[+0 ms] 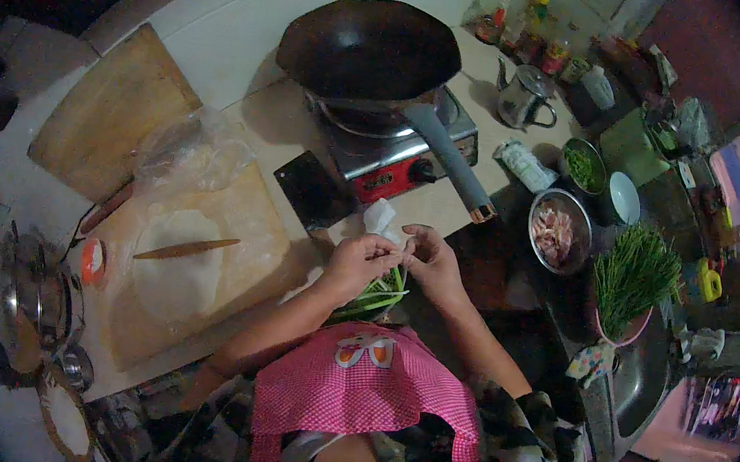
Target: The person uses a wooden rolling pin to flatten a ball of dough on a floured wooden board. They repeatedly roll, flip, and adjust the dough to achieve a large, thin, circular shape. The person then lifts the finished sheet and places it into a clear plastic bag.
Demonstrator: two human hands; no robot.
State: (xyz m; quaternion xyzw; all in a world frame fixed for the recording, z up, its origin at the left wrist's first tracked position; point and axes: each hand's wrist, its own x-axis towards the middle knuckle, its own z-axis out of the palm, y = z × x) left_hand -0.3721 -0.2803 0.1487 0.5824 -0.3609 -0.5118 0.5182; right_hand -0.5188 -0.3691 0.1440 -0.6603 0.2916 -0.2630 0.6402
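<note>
My left hand point(360, 263) and my right hand point(433, 266) meet just in front of my pink checked apron point(368, 383). Their fingertips pinch a small pale piece point(403, 254), too small to name. Below the hands lie green stalks with white ends point(376, 295), partly hidden by my left hand and the apron. A crumpled white tissue or bag point(380, 217) is just beyond my fingers. Left of my hands, a thin wooden rolling pin point(186, 249) rests on a flattened sheet of dough point(176, 283) over a floured board point(261, 217).
Ahead, a dark wok point(371, 51) stands on a stove point(394, 178), its handle pointing towards me. A metal kettle point(527, 96) is behind it. To the right are a bowl of raw meat point(555, 233), a bowl of chopped greens point(582, 166) and green stalks in a pink basin point(632, 284).
</note>
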